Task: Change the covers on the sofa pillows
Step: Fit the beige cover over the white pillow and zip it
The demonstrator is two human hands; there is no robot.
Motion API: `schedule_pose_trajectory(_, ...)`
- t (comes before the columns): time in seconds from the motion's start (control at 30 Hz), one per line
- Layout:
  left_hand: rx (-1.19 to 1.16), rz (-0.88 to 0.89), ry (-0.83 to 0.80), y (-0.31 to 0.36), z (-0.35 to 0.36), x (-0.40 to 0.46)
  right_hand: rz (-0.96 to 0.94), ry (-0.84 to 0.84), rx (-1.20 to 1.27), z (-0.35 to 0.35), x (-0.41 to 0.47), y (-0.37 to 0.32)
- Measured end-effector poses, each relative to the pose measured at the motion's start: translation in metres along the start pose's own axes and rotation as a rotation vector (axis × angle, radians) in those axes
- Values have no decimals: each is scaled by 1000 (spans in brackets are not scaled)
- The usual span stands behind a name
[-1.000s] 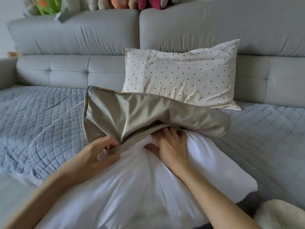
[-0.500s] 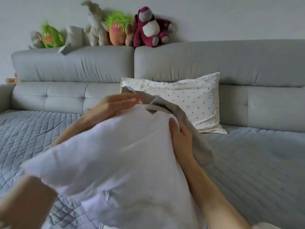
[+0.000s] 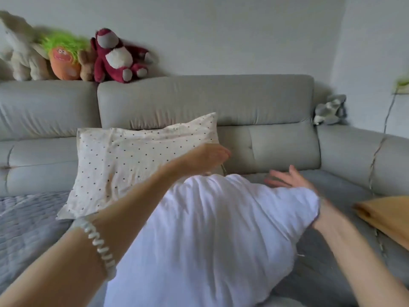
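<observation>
Grey cover seen a second ago is off and out of view; bare white pillow insert (image 3: 212, 235) lies on the sofa (image 3: 205, 100), in front of the dotted pillow (image 3: 137, 165). Left hand (image 3: 208, 157) fingers blurred, cannot tell; right hand (image 3: 290, 179) fingers spread, released. Next, probably: new cover. No readable writing.

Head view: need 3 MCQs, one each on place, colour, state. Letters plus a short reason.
1. Where does the dotted pillow lie?
A. against the sofa back
B. on the floor
C. on the headrest top

2. What colour is the bare pillow insert?
A. grey
B. white
C. red

3. How is the right hand?
A. fist on the cover
B. pinching a zip
C. fingers spread, holding nothing

Key: 1 A, it leans on the sofa backrest. 2 B, plain white fabric, no cover on it. 3 C, fingers spread beyond the insert, though blurred.
</observation>
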State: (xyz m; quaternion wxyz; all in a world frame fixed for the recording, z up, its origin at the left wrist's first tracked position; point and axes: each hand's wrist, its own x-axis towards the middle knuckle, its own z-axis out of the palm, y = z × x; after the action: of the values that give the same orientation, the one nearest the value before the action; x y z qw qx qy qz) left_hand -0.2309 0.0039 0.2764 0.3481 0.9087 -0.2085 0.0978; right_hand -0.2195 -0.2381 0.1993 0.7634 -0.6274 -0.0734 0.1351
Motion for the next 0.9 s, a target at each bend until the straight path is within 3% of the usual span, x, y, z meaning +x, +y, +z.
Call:
schedule_pose_trajectory(0.17,277,-57,-65,-38,17,-35,-4,-122,-747,2,-20,-13)
schedule_pose_trajectory(0.23,353,-149,-76,-66,19,-65,-129,-132,-936,36,-5,1)
schedule_pose_trajectory(0.3,347,-268,18,-94,16,-97,-289,-124,-1103,72,14,16)
schedule_pose_trajectory(0.37,298,-407,159,-118,5,-127,-376,-141,-1276,106,29,27)
schedule_pose_trajectory(0.43,198,-553,265,-131,0,-159,-345,-143,-1427,133,43,33)
schedule_pose_trajectory(0.57,-324,-816,174,-126,22,-192,-232,-197,-1645,164,66,52)
schedule_pose_trajectory(0.67,-368,-718,236,-124,33,-179,-312,-165,-1605,159,71,66)
schedule_pose_trajectory(0.8,-286,-548,378,-107,29,-139,-677,72,-1102,125,73,46)
schedule_pose_trajectory(0.9,-420,-414,391,-94,28,-104,-655,231,-1065,105,83,25)
